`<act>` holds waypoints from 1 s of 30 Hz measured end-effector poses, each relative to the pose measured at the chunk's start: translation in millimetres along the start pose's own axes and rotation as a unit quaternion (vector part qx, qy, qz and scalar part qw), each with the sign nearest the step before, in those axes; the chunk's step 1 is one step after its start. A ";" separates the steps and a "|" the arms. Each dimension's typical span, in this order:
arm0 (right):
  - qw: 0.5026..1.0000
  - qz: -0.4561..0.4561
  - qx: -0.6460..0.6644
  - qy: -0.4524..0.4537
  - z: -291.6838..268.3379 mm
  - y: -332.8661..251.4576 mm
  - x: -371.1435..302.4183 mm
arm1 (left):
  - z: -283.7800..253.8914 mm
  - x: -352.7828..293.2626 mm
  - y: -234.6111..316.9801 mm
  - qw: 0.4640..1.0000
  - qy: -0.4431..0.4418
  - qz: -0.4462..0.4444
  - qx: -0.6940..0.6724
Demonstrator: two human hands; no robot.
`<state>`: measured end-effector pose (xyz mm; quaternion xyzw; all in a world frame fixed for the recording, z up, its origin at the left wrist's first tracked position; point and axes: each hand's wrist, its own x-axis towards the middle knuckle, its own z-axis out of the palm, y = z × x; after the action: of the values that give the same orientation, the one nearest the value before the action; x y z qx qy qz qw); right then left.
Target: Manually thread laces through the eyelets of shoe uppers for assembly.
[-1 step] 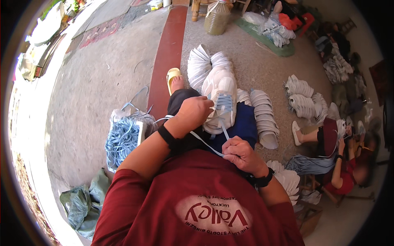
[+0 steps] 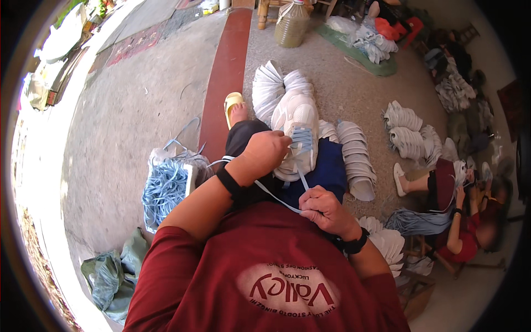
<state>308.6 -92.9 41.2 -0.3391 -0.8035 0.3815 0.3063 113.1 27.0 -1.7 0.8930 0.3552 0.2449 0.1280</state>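
Note:
A white and pale pink sneaker upper [image 2: 294,110] rests on my lap, over a dark blue cloth [image 2: 326,169]. Light blue shoelace [image 2: 302,139] crosses several of its eyelets. My left hand [image 2: 265,150] is closed, its fingertips at the left edge of the lacing; what they pinch is hidden. Below the upper, my right hand [image 2: 326,210] grips the shoelace in a fist-like hold, with one length running taut up to the eyelets. Another length runs from that hand leftward under my left wrist.
A box of tangled blue laces [image 2: 165,191] stands left of my leg. Nested white shoe uppers [image 2: 357,160] lie right and ahead. Green sheeting [image 2: 110,276] lies lower left. A large plastic jug [image 2: 291,25] stands ahead. Another person [image 2: 462,238] sits at the right.
My left hand has shifted slightly right, closer to the lacing. The right hand and the upper look almost unmoved.

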 end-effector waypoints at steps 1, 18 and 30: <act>1.000 0.009 0.010 -0.013 0.4 -0.8 -3.4 | 4.4 5.6 1.8 0.998 -0.041 0.033 0.044; 0.992 0.054 0.065 0.094 -14.9 16.0 -31.1 | 22.8 48.0 -31.0 0.959 -0.257 0.096 0.068; 0.948 0.116 0.237 0.176 -34.2 32.6 -43.2 | 7.1 35.1 -13.6 0.974 -0.123 -0.077 -0.175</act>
<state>369.6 -97.1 22.2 -0.4095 -0.5786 0.5279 0.4679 131.2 60.7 -1.0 0.8497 0.3564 0.1811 0.3438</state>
